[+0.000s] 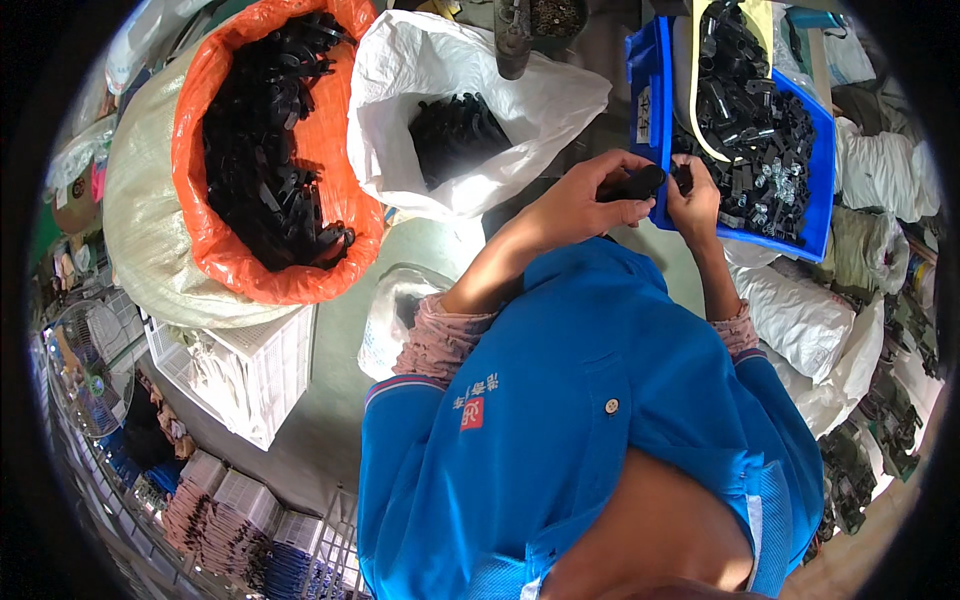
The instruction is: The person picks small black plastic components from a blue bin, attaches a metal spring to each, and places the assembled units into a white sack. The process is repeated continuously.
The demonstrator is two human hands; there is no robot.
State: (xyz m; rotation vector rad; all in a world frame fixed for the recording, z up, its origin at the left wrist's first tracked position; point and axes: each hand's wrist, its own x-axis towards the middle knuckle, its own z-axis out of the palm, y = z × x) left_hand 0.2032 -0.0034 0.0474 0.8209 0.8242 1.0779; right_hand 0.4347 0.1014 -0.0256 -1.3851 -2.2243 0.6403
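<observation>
In front of my body, my left hand (598, 192) is closed round a black plastic part (640, 183) with a rounded end. My right hand (695, 202) pinches a smaller black piece (683, 178) just to the right of it. The two pieces are close together; whether they touch I cannot tell. Both hands are at the near left side of a blue bin (822, 180), which holds many small black parts (745, 115) and some clear ones (775, 185). A pale yellow tray (699, 110) with black parts lies over the bin's far left part.
A white bag (385, 120) with black parts inside stands left of my hands. Farther left is a big sack (140, 215) with an orange liner (190, 190), full of black parts. Below it is a white crate (285, 365). A dark metal post (512, 40) rises behind the white bag.
</observation>
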